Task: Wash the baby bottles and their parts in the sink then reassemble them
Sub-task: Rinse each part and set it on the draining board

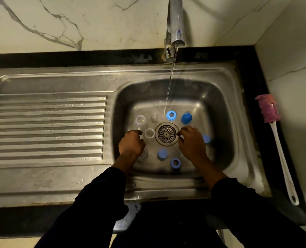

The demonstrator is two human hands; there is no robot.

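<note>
Both hands curled: left hand [131,144] beside the clear ring [149,133], hold unclear; right hand [191,143] loose, empty, by the drain [167,134].

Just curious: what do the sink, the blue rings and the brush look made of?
Sink: likely stainless steel, dull grey sheen with pressed ridges. Blue rings: probably plastic, smooth, even colour. Brush: white handle looks plastic; pink head seems spongy, though blurred.

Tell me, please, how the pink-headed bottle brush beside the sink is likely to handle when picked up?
The bottle brush probably feels light: thin white plastic handle, spongy pink head. Gripped at the loop end, the long handle may flex slightly. Lying flat on the dark counter, it seems unlikely to roll.
</note>
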